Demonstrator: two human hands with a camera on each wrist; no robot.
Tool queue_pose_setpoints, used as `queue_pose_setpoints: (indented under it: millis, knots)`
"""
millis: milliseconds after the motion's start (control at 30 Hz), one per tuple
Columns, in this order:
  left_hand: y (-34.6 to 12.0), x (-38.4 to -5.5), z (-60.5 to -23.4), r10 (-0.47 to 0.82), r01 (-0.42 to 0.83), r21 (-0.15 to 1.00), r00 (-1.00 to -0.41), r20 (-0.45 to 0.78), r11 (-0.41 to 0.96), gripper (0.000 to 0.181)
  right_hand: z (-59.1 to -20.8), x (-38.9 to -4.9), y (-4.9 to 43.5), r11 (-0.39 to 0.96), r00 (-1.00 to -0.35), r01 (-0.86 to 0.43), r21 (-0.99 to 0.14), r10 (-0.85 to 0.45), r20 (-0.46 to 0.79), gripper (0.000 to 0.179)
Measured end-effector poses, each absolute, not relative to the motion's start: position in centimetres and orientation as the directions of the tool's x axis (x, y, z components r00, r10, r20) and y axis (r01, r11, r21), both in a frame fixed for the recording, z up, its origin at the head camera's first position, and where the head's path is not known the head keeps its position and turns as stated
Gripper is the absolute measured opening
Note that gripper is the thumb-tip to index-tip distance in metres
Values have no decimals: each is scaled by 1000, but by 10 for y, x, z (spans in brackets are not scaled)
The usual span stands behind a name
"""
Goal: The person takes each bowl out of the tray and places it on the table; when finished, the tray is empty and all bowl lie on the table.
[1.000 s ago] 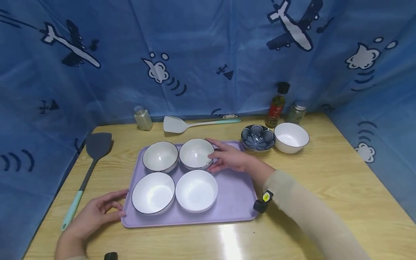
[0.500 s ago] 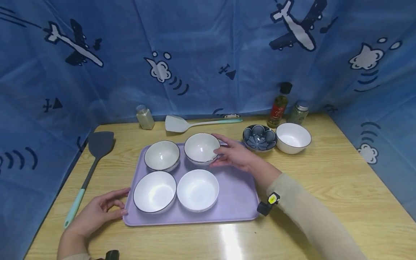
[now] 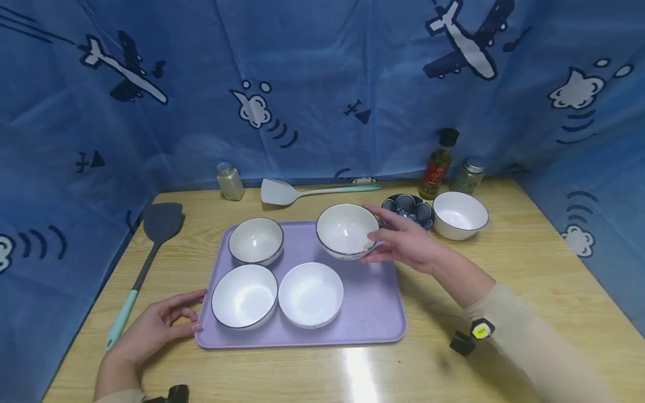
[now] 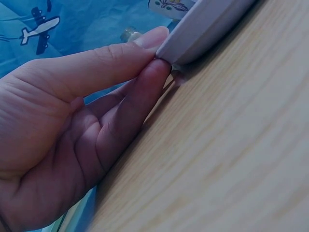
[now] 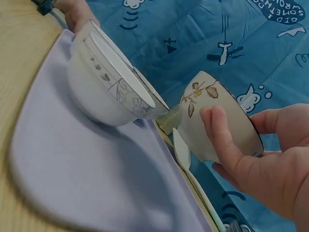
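My right hand (image 3: pixel 413 243) grips a white bowl (image 3: pixel 346 228) with a dark rim by its right side, above the back of the lilac tray (image 3: pixel 370 313). The right wrist view shows leaf sprigs on this bowl (image 5: pixel 217 121), with my thumb and fingers on its wall. On the tray sit three other bowls: a dark-rimmed one (image 3: pixel 256 242) at the back left, another dark-rimmed one (image 3: pixel 244 296) at the front left, and a plain white bowl (image 3: pixel 311 295) beside it. My left hand (image 3: pixel 156 327) pinches the tray's left edge (image 4: pixel 193 41) between thumb and finger.
A dark patterned bowl (image 3: pixel 407 208), partly behind my right hand, and a white bowl (image 3: pixel 459 215) stand at the back right. Behind them are a sauce bottle (image 3: pixel 437 168) and a jar (image 3: pixel 467 176). A white spatula (image 3: pixel 282 193), a shaker (image 3: pixel 230 182) and a grey spatula (image 3: pixel 162 221) lie around the tray.
The right hand has lifted the dark-rimmed bowl from the tray's back row and carried it to the right. The left hand stays at the tray's edge.
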State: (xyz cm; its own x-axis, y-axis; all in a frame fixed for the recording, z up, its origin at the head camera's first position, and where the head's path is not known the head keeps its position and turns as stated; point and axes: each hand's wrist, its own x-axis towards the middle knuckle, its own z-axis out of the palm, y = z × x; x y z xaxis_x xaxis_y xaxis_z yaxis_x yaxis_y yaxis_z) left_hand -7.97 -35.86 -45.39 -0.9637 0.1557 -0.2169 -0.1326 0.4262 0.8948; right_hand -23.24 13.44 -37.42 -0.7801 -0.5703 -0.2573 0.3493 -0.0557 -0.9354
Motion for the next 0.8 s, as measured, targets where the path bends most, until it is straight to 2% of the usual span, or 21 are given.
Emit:
queue_pose_setpoints:
  millis: [233,533,800]
  knots:
    - [-359,-82,-456,160,-136,903,-963,-217,407,72,-370,-217,169,5,-769,321,-947,-582,-264,73]
    - [-359,-83,-456,139,-138,883,-965,-221,448,73,-367,-196,211,58,-762,261,-963,-600,-243,73]
    - [-360,-81,-456,131,-142,886,-967,-220,442,73,-378,-188,241,87,-742,216,-972,-633,-222,68]
